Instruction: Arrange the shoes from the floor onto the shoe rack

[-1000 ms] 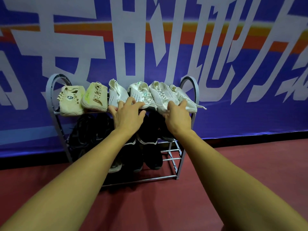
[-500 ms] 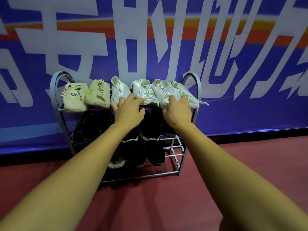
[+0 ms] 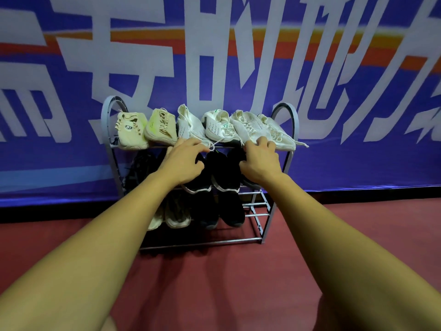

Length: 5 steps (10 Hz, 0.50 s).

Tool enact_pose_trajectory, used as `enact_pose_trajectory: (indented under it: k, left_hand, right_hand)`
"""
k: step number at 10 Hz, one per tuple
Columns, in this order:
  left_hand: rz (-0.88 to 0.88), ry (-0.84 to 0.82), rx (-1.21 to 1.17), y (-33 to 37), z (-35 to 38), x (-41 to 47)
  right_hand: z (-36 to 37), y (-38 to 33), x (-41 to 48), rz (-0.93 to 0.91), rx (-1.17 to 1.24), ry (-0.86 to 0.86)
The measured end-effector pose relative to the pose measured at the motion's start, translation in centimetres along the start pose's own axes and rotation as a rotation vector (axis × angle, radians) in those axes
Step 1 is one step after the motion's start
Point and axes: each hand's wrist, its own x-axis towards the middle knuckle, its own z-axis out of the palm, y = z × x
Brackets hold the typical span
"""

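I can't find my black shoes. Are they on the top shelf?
No, the black shoes sit below the top shelf, which holds only pale shoes.

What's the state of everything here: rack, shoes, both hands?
shoe rack: upright, against the banner.
cream shoes: two, top tier, left.
white shoes: four, top tier, one lace hanging over the front rail.
black shoes: on the middle tier.
bottom-tier shoes: pale and black, side by side.
left hand: relaxed at the top tier's front, holding nothing.
right hand: bent fingertips on a white shoe's near end.
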Motion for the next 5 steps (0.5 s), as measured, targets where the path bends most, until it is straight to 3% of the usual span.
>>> enact_pose_trajectory:
  k: [3,5]
  left_hand:
    - [-0.049,-0.084,-0.014,0.8,-1.4,-2.5]
    - [-0.096,-0.115,-0.005,2.5,-0.3,-2.8]
  right_hand:
    - [-2.1,-1.4,-2.7,-0.117,0.008,-0.131]
    - [-1.0,-1.5,-3.7,-0.193,0.155,-0.085]
